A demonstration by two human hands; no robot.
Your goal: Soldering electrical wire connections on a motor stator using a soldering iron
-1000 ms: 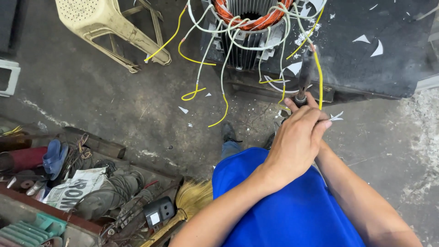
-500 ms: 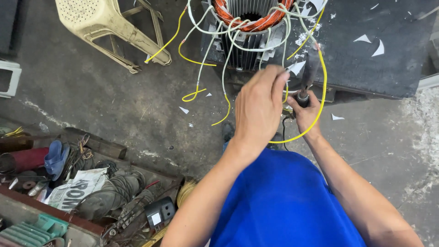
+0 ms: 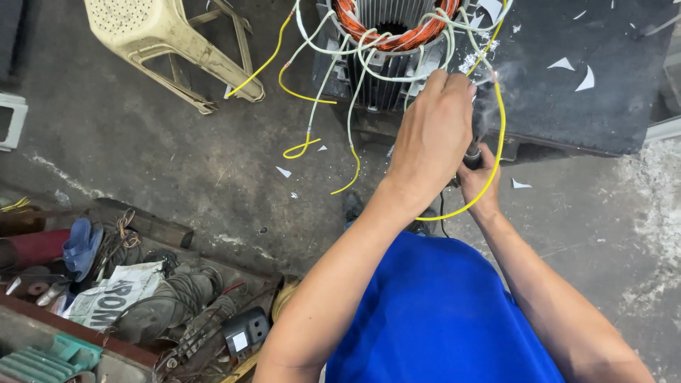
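The left hand [image 3: 434, 138] was stretched forward with its fingers curled down toward a yellow lead [image 3: 499, 128] at the edge of the motor stator [image 3: 394, 42]; whether the fingertips pinched the lead could not be told, as the back of the hand covered them. The right hand [image 3: 477, 177] sat just behind and partly under it, closed around a dark-handled tool [image 3: 474, 150] whose tip was hidden by a thin wisp of smoke [image 3: 489, 99].

The surface was a stained grey concrete floor [image 3: 142, 142], littered with small white paper scraps. A dark mat [image 3: 567, 106] lay under and to the right of the stator.

The stator stood upright at the top centre of the view, directly ahead of both hands, with a ribbed metal housing and a ring of orange copper windings [image 3: 369, 32] showing at its open top. White-sleeved leads looped over the windings and several yellow-tipped ones trailed to the floor on the left; an exact count could not be made where they tangled.

One stator, one pale plastic stool [image 3: 163, 42] lying tipped at upper left, and one open tool tray [image 3: 106, 298] at lower left were counted. The tray held rags, cable and a small black adapter [image 3: 245, 333]. Both bare forearms emerged from a blue garment [image 3: 440, 319].
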